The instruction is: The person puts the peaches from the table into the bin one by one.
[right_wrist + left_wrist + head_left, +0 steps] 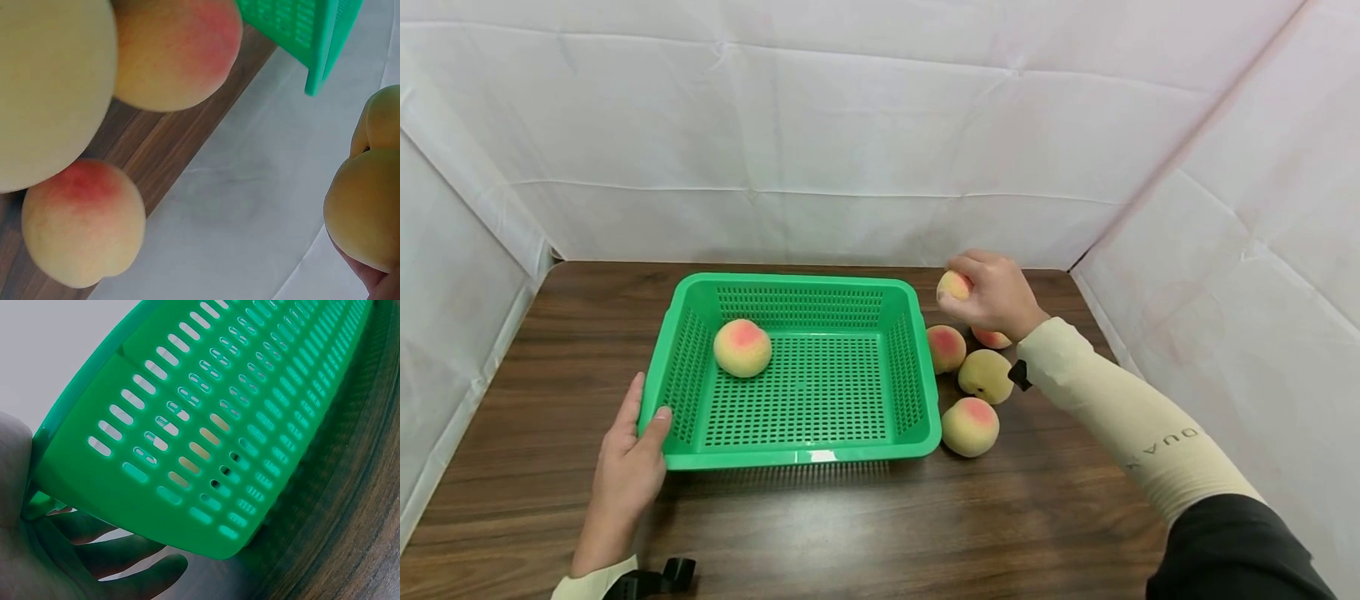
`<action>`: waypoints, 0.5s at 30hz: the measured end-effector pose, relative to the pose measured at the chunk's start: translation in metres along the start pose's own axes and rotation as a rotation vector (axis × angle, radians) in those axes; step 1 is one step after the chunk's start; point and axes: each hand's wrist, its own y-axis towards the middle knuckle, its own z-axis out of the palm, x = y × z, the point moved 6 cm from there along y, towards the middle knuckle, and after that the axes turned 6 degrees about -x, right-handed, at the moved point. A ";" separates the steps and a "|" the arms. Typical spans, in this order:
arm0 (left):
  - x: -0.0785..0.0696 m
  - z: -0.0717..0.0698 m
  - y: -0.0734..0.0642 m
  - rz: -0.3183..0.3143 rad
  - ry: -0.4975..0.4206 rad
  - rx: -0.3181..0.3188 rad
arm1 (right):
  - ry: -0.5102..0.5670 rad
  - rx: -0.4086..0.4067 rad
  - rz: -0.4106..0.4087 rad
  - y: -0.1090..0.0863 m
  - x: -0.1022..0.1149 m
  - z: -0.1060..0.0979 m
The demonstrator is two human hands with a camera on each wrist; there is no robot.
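A green plastic basket (805, 457) with slotted walls stands on the table, one peach (742, 348) inside toward its left. My left hand (631, 471) grips the basket's left end near the front corner, thumb over the rim. In the left wrist view its fingers (134, 553) run along the outside of the wall. Beyond the basket's right end, my right hand (996, 292) holds a peach (955, 285) above the others. Beneath and in front of that hand lie several peaches, among them a reddish one (946, 348), a yellow one (985, 376) and a front one (971, 427).
White sheeting (850, 142) rises behind the brown wooden table (820, 533) and along both sides. Another peach (991, 338) is partly covered by the right wrist. The loose peaches sit close beside the basket's right wall.
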 end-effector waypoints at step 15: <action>0.001 0.000 0.001 0.006 0.002 -0.001 | 0.009 0.020 -0.101 0.017 0.031 0.023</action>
